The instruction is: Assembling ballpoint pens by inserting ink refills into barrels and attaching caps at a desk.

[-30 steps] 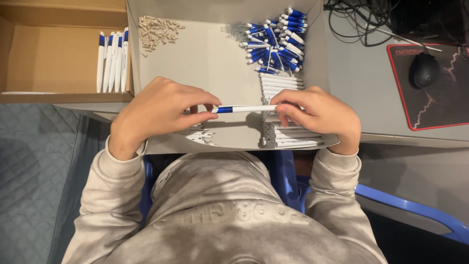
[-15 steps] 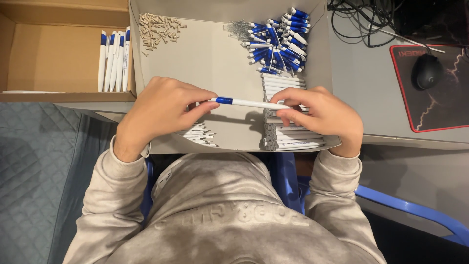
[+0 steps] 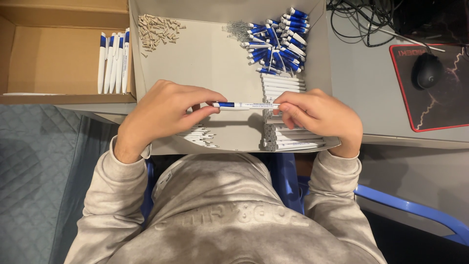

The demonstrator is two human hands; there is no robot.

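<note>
A white pen with a blue end (image 3: 246,105) lies level between both hands, over a shallow grey tray (image 3: 215,63). My left hand (image 3: 163,112) pinches its blue end. My right hand (image 3: 320,115) grips the white end. Under my right hand sits a stack of white pen barrels (image 3: 288,139). A small heap of thin white refills (image 3: 198,134) shows below my left hand. At the tray's far right is a pile of blue pen tops (image 3: 281,44) next to small metal springs (image 3: 237,29). Small beige parts (image 3: 156,29) lie at the far left.
A cardboard box (image 3: 53,63) on the left holds a row of finished blue-and-white pens (image 3: 113,61). A black mouse (image 3: 427,70) rests on a red-edged mat (image 3: 439,93) at the right, with cables (image 3: 371,19) behind. A blue chair arm (image 3: 405,208) shows below.
The pen has shifted a little between my hands and lies more level. Both hands stay on it at the same spot over the tray.
</note>
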